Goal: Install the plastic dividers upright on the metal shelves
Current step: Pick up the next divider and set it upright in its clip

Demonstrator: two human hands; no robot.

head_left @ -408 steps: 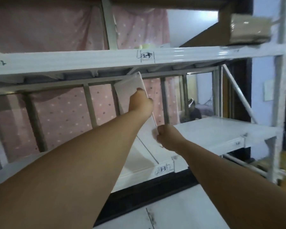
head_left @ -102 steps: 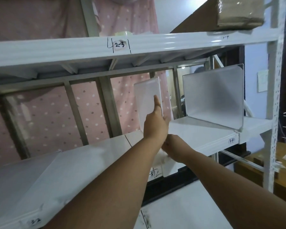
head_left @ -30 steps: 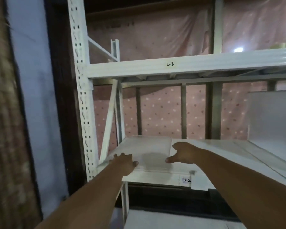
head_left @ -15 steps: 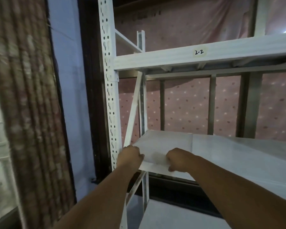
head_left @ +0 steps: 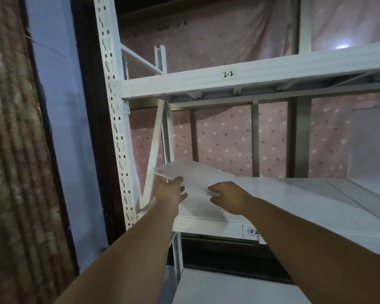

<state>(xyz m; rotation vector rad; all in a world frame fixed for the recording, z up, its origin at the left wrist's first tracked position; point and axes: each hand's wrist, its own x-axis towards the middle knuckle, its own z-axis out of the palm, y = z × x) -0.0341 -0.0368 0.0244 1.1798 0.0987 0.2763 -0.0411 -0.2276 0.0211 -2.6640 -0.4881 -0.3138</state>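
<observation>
A white translucent plastic divider [head_left: 198, 175] is tilted up off the left end of the white metal shelf [head_left: 294, 200] marked 3-2. My left hand [head_left: 170, 190] grips its near left edge, thumb on top. Its near right corner is held by my right hand [head_left: 227, 197]. The divider's front edge is raised; its far part lies close to the shelf surface. Another divider [head_left: 371, 145] stands upright on the same shelf at the far right, partly cut off by the frame edge.
The perforated white upright post [head_left: 116, 119] and a diagonal brace [head_left: 154, 150] stand just left of my hands. The upper shelf beam marked 2-2 [head_left: 250, 75] runs overhead. Pink dotted cloth [head_left: 224, 137] hangs behind the rack. A brown curtain [head_left: 13, 150] fills the left side.
The divider lay flat on the shelf's left end a second ago; both hands have closed on its near edge and lifted that edge up. The view has shifted slightly right.
</observation>
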